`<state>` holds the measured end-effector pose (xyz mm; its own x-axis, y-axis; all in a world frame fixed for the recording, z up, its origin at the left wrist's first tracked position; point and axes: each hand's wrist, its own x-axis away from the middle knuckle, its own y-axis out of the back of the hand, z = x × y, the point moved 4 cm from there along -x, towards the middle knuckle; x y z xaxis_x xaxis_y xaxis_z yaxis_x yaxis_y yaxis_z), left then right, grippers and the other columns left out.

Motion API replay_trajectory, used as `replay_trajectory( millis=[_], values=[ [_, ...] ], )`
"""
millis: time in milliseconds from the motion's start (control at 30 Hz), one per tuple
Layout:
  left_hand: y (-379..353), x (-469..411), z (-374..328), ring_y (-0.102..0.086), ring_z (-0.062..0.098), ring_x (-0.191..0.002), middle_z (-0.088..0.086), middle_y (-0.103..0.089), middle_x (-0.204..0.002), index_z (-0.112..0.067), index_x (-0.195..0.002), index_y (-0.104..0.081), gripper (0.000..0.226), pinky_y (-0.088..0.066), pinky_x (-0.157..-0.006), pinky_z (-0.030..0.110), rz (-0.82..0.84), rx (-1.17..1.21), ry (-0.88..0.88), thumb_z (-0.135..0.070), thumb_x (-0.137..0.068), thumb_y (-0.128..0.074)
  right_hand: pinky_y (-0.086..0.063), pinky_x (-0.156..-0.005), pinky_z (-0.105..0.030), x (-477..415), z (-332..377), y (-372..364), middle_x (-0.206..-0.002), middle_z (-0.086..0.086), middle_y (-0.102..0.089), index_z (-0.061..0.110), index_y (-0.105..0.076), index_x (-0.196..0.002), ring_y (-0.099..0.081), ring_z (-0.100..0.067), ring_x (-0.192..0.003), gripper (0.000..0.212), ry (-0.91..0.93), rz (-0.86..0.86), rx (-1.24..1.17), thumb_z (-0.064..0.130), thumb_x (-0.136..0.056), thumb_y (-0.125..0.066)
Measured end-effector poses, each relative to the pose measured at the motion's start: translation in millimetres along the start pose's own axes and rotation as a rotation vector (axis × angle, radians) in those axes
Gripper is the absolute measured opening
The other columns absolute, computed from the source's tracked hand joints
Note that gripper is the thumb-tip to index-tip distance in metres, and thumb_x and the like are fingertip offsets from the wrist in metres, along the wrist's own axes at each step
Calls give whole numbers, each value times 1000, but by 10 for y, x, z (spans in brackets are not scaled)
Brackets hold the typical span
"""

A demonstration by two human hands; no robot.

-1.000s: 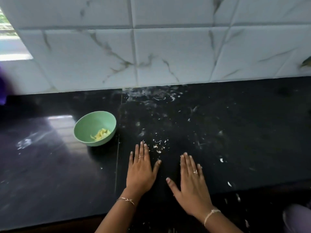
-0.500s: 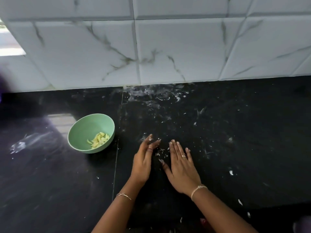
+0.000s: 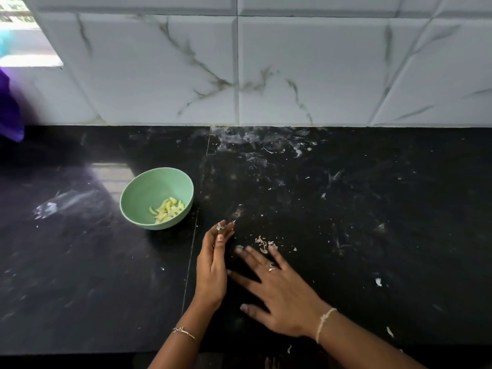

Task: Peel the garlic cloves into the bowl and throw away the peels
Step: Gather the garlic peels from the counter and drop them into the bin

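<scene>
A green bowl [image 3: 138, 209] stands on the black counter, left of my hands, with several peeled yellow garlic cloves [image 3: 167, 209] inside. My left hand [image 3: 213, 265] stands on its edge on the counter, fingers straight, with bits of peel stuck at its fingertips. My right hand [image 3: 277, 291] lies flat, palm down, fingers spread, right beside it. A small heap of garlic peels [image 3: 262, 242] lies just beyond my right fingertips. More peel flakes are scattered to the right and near the front edge.
The black counter [image 3: 372, 222] runs to a white marble-tiled wall [image 3: 239, 75] at the back. White smears and crumbs mark the counter near the wall. Something purple [image 3: 9, 110] shows at the far left edge. The counter's front edge is just below my wrists.
My hands slid forward and together from lying flat apart. The left hand turned up onto its edge; the right hand then spread and shifted right, with peels gathered beyond its fingertips.
</scene>
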<state>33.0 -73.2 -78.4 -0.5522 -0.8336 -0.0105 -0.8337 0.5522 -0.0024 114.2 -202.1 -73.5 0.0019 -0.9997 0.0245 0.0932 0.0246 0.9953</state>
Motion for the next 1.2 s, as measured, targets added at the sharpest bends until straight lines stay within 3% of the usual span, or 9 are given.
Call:
replay_trajectory(
  millis=[300, 433, 533, 700, 800, 867, 967, 1133, 1200],
  values=[
    [61, 75, -6, -55, 3, -123, -12, -63, -128, -20, -135, -50, 32, -40, -104, 26, -10, -91, 0, -20, -104, -40, -1, -121, -54, -210, -477, -9, -161, -2, 21, 34, 0, -155, 18, -20, -149, 65, -301, -3, -2, 61, -98, -14],
    [88, 142, -30, -54, -4, -118, -16, -61, -126, -28, -131, -51, 33, -41, -97, 13, -51, -288, -44, -15, -101, -46, -2, -118, -48, 227, -585, -107, -163, -16, 5, 3, -11, -153, 5, -28, -151, 86, -676, -62, 56, 67, -96, -9],
    [44, 186, 6, -48, 3, -128, -16, -55, -134, -29, -136, -48, 39, -39, -107, 24, -57, -522, -45, -14, -100, -47, -8, -116, -50, 312, -526, -196, -160, -22, -10, -8, -26, -146, -7, -32, -149, 93, -803, -49, 42, 68, -96, -9],
    [-75, 151, 21, -22, -2, -141, -13, -43, -146, -20, -144, -39, 46, -10, -120, 22, 92, -793, -137, -10, -100, -43, -3, -119, -50, -146, -367, -160, -162, -14, -2, 2, -13, -151, 1, -28, -150, 87, -613, -17, -9, 67, -95, -5],
    [-79, 163, -11, -22, -10, -138, -26, -40, -143, -23, -146, -38, 48, -10, -120, 21, 106, -777, -156, -9, -99, -43, 6, -122, -45, -291, -375, -106, -160, -5, 20, 12, 10, -153, 20, -19, -148, 84, -476, 21, -94, 66, -89, 4],
    [-51, 176, -19, -26, -13, -134, -33, -39, -138, -25, -146, -36, 50, -20, -119, 25, 78, -716, -125, -9, -100, -43, 5, -122, -36, -291, -441, -24, -160, 2, 19, 16, 12, -153, 19, -10, -147, 78, -452, 9, -227, 63, -94, -7],
    [-13, 194, -27, -42, -1, -131, -27, -49, -138, -32, -146, -29, 54, -37, -108, 30, 15, -618, -79, -10, -99, -45, -2, -120, -23, -291, -516, 125, -163, 9, 3, 23, 0, -156, 8, -4, -147, 67, -324, -60, -346, 46, -102, -33],
    [1, 215, -77, -47, -4, -125, -26, -51, -136, -35, -146, -26, 55, -39, -102, 25, -14, -580, -45, -12, -100, -46, -30, -114, -34, -354, -415, 139, -161, 0, -20, 24, -29, -152, -16, -20, -149, 51, -49, -13, -153, 30, -103, -42],
    [2, 218, -96, -48, -5, -124, -27, -52, -135, -35, -146, -27, 55, -39, -102, 25, -22, -564, -42, -12, -100, -46, -45, -105, -33, -285, -415, 123, -153, -3, -38, 18, -43, -145, -35, -22, -142, 53, -18, -49, -88, 17, -95, -59]
  ],
)
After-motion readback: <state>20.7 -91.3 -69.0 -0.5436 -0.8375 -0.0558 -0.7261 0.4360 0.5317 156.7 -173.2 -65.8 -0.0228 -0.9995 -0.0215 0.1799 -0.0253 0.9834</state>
